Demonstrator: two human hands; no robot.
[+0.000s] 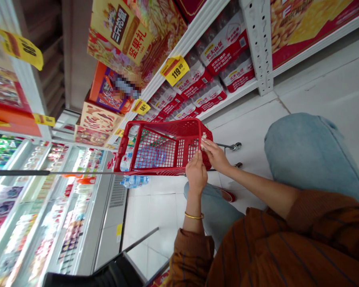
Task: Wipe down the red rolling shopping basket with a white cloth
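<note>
A red wheeled shopping basket (161, 126) with mesh walls lies in front of me, appearing sideways in the tilted view. My left hand (196, 171), with a gold bracelet at the wrist, is closed at the basket's near rim; what its fingers hold is hidden. Beside it, my right hand (215, 156) pinches a small crumpled whitish thing (204, 136) against the same rim. The fingertips of both hands are close together. Clear plastic bottles with blue tints (151, 155) show through the mesh.
A long pull handle with a black grip (19, 173) extends from the basket. Shelves carry packs of red-labelled bottled water (209, 93) and gift boxes (128, 38). A lit cooler (77, 211) stands at the left. My jeans-covered knee (305, 151) is close by.
</note>
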